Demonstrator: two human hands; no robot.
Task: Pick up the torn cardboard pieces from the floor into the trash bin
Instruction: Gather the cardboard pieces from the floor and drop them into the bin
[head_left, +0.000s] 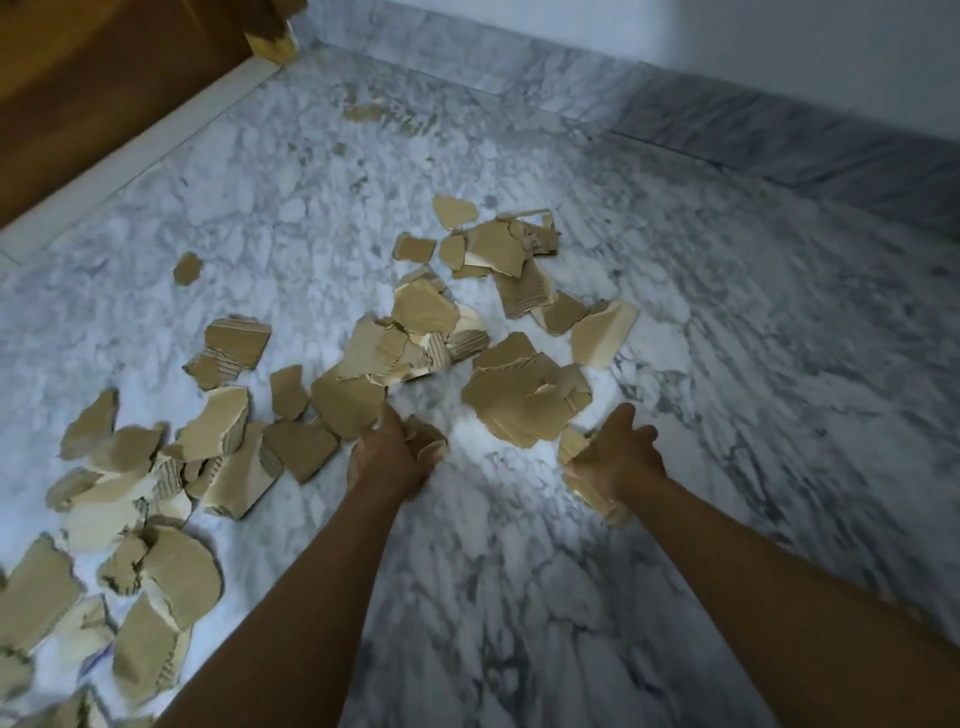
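Note:
Several torn brown cardboard pieces (524, 400) lie scattered over the marble floor (519, 571), from the lower left to the middle. My left hand (387, 457) grips a small cardboard scrap (426, 439), its fingers curled round it, at the near edge of the pile. My right hand (618, 454) holds a stack of cardboard pieces (587, 483) that shows below and left of the palm. No trash bin is in view.
A wooden door (104, 93) with a pale threshold strip (135, 156) runs along the upper left. A grey marble skirting (779, 135) and white wall close off the far side. A lone scrap (187, 268) lies apart at the left.

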